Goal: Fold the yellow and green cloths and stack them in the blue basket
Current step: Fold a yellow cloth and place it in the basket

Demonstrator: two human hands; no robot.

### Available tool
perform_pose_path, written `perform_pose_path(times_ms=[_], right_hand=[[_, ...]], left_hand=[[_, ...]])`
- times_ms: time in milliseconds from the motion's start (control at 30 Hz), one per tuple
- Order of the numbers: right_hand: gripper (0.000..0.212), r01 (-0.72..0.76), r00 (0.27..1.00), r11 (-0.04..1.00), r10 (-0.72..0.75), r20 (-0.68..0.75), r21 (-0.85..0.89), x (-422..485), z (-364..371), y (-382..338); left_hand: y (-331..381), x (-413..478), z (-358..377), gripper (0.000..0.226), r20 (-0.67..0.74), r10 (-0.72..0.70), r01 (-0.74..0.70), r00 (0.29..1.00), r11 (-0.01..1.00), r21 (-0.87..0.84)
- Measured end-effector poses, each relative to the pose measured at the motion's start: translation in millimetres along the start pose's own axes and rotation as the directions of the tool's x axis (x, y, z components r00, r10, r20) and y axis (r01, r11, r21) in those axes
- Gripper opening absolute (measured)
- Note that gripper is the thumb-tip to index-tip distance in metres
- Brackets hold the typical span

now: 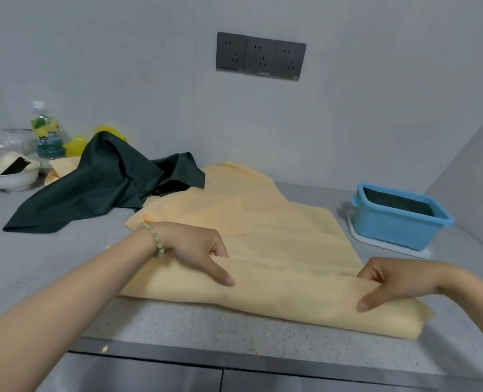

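With left hand [195, 247] and right hand [396, 281] we pinch the half-folded yellow cloth [277, 236]; beyond our grip, the green cloth [99, 188] lies unfolded.

Left hand [203, 250], right hand [393, 281], fingers [219, 251] curled

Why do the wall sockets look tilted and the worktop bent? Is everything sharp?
Head view: the wide-angle lens tilts the socket panel and bows the worktop; the light is soft and even, with only a faint shadow under the yellow cloth; the bottle and bowl at the left edge look blurred.
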State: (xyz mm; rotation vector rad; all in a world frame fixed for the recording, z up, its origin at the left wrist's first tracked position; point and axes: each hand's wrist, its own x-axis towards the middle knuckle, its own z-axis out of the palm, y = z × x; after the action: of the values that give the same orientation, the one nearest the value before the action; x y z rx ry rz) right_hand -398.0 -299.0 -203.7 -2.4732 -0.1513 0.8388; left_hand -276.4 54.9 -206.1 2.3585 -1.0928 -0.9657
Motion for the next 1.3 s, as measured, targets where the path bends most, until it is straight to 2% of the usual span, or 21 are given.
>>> perform_pose_path(times_ms=[67, 133, 167, 233, 267, 300, 367, 433, 500, 633, 933, 1100, 1167, 1200, 1300], right_hand=[[0.019, -0.028, 0.993, 0.999, 0.024, -0.118, -0.033, 13.8, -12.5, 0.5], [0.025, -0.108, 0.939, 0.984, 0.054, -0.339, -0.144, 36.1, -26.2, 4.3], [0.031, -0.153, 0.906, 0.971, 0.065, -0.419, -0.182, 49.3, -32.0, 5.9], [0.024, -0.21, 0.864, 0.952, 0.075, -0.498, -0.22, 75.0, -38.8, 9.2], [0.01, -0.246, 0.851, 0.941, 0.096, -0.516, -0.231, 86.8, -39.3, 10.8], [0.009, -0.288, 0.842, 0.926, 0.123, -0.526, -0.245, 98.1, -38.2, 11.5], [0.031, -0.328, 0.814, 0.905, 0.126, -0.567, -0.27, 119.8, -31.0, 14.6], [0.041, -0.301, 0.768, 0.893, 0.02, -0.64, -0.333, 141.9, -21.5, 17.6], [0.049, -0.225, 0.762, 0.903, -0.072, -0.644, -0.367, 161.1, -8.5, 16.8], [0.053, -0.097, 0.797, 0.967, -0.066, -0.601, -0.235, 181.9, 18.4, 7.9], [0.055, -0.152, 0.756, 0.952, -0.061, -0.652, -0.265, 152.0, 65.3, 13.0], [0.054, -0.168, 0.761, 0.95, -0.045, -0.647, -0.264, 146.9, 64.5, 8.0], [0.054, -0.158, 0.763, 0.954, -0.045, -0.645, -0.253, 146.4, 64.7, 7.4], [0.054, -0.153, 0.763, 0.957, -0.045, -0.644, -0.248, 146.0, 64.7, 7.2], [0.053, -0.147, 0.761, 0.957, -0.052, -0.647, -0.25, 145.1, 64.5, 5.9]], left_hand=[[-3.4, 13.7, -9.9, 0.033, -0.114, 0.019, -0.016, 0.993, 1.0, 0.027], [-9.1, 34.0, -17.9, 0.038, -0.316, 0.049, -0.01, 0.947, 0.992, 0.124], [-12.6, 45.6, -20.7, 0.044, -0.42, 0.054, 0.038, 0.906, 0.977, 0.207], [-16.3, 66.1, -21.6, 0.036, -0.54, 0.082, 0.135, 0.838, 0.927, 0.35], [-19.5, 75.4, -20.4, 0.023, -0.56, 0.091, 0.163, 0.823, 0.907, 0.387], [-24.3, 84.7, -17.5, 0.012, -0.567, 0.086, 0.19, 0.819, 0.893, 0.409], [-38.3, 100.6, -7.7, 0.032, -0.555, 0.044, 0.244, 0.831, 0.867, 0.435], [-51.1, 112.6, 3.1, 0.05, -0.553, 0.024, 0.278, 0.833, 0.845, 0.456], [-60.4, 122.6, 13.4, 0.06, -0.567, 0.017, 0.269, 0.824, 0.869, 0.416], [-70.3, 129.5, 31.4, 0.065, -0.547, -0.079, 0.269, 0.834, 0.923, 0.276], [-61.0, 104.2, 61.3, 0.069, -0.51, -0.057, 0.259, 0.858, 0.906, 0.334], [-72.2, 105.9, 26.1, 0.068, -0.516, -0.129, 0.361, 0.847, 0.852, 0.379], [-84.2, 105.2, 6.5, 0.066, -0.561, -0.195, 0.465, 0.805, 0.794, 0.392], [-90.6, 103.2, -2.9, 0.066, -0.608, -0.24, 0.555, 0.757, 0.728, 0.404], [-99.5, 93.7, -27.4, 0.071, -0.815, -0.299, 0.828, 0.497, 0.445, 0.342]])
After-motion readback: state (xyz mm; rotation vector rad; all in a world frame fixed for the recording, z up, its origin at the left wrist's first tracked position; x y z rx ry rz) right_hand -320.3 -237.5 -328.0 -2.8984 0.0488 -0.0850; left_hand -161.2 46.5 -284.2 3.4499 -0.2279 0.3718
